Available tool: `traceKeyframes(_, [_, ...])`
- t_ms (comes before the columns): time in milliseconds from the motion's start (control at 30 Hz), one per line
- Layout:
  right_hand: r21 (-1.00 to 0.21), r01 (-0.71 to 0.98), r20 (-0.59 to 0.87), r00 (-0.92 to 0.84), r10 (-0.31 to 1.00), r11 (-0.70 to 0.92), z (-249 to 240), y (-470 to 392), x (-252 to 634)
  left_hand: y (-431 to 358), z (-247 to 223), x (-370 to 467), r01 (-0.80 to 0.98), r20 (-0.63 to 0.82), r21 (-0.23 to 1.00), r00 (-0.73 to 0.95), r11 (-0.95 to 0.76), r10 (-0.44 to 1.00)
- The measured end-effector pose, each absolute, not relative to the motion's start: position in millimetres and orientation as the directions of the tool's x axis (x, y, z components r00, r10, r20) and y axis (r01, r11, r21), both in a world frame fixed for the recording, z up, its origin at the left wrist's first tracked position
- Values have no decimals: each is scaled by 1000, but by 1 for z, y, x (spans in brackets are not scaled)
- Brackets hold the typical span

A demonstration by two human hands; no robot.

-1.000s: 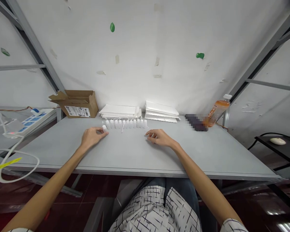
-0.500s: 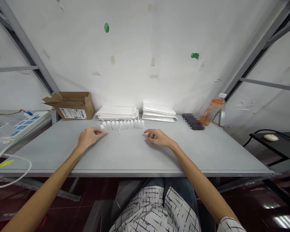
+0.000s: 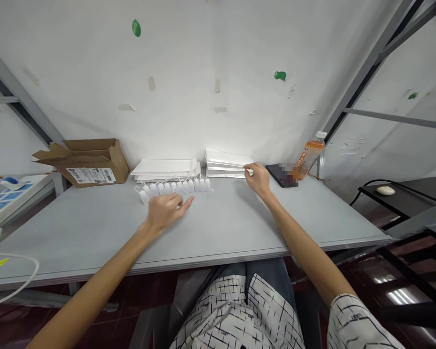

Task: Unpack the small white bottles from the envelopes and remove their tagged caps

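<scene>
My left hand (image 3: pixel 166 211), slightly blurred, hovers in front of the row of small white plastic bottles (image 3: pixel 183 187). Its thumb points right, apart from the loosely curled fingers, and nothing shows in it. The bottles stand side by side with thin white strings or loops at their tops; my left hand hides part of the row. My right hand (image 3: pixel 258 179) is at the right edge of the right stack of flat white envelopes (image 3: pixel 227 165), thumb and forefinger closed at an envelope's edge. A second white stack (image 3: pixel 165 167) lies behind the bottles.
An opened cardboard box (image 3: pixel 90 165) sits at the back left. A black phone (image 3: pixel 281 175) and an orange drink bottle (image 3: pixel 310 156) are at the back right. A power strip (image 3: pixel 10 203) and white cable (image 3: pixel 32 271) lie left. A white mouse (image 3: pixel 385 190) rests on a side shelf.
My right hand has moved from the right end of the bottle row to the right envelope stack. My left hand has shifted right from the row's left end. The view has turned slightly right.
</scene>
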State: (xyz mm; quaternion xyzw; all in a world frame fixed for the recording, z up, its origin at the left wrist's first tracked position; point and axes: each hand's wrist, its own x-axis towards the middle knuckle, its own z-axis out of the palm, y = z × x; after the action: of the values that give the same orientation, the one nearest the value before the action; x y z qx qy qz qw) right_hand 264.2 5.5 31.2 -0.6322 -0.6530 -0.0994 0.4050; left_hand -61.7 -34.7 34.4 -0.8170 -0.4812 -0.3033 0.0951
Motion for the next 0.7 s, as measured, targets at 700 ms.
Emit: traceKeyframes(700, [-57,998,558,-1,830,39,14,79,296,-5,-13,5,590,573,142,606,-795,552])
